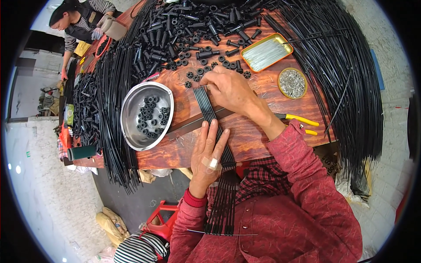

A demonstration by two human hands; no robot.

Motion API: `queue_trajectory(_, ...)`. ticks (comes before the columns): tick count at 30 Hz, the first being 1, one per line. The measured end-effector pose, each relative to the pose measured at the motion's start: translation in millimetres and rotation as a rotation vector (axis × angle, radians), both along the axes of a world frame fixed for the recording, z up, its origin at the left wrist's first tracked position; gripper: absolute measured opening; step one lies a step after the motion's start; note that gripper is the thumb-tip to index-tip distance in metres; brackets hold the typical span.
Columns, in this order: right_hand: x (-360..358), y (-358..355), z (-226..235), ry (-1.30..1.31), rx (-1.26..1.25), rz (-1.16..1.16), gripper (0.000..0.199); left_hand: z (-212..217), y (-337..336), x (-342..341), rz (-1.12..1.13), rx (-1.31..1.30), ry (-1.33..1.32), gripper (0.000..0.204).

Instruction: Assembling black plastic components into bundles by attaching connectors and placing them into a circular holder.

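A flat row of several thin black rods (204, 103) runs from the wooden table toward my lap, side by side. My left hand (208, 155), with a plaster on its back, lies on the row with its fingers stretched and pressing it down. At the far ends of the rods my right hand (230, 90) is closed in a pinch; what is between the fingertips is too small and hidden to make out. A thin wire (243, 235) crosses the near ends of the rods. Under the row lies a dark flat bar (186, 128).
Left of my hands stands a metal bowl (128, 116) with small black ribbed parts. Yellow-handled pliers (302, 119), an orange-rimmed tray (256, 68) of thin wires and a round tin (280, 83) of metal bits are right. Black rods (351, 79) hang over the edge. Another person (81, 22) works far left.
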State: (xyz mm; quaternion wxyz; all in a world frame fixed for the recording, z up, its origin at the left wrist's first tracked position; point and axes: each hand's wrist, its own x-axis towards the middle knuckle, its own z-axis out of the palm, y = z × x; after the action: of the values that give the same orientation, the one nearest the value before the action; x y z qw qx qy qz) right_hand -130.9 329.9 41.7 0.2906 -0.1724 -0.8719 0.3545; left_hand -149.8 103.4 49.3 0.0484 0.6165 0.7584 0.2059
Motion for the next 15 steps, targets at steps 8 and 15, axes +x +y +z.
queue_trajectory(8,0.0,0.8,1.0,0.057,0.049,0.046,0.007,2.8,-1.1,-0.8,0.003,-0.020,0.004,0.075)
queue_trajectory(15,-4.4,-3.4,-2.6,0.082,-0.017,0.002,0.009,0.9,0.6,-1.8,-0.002,0.008,-0.001,0.071)
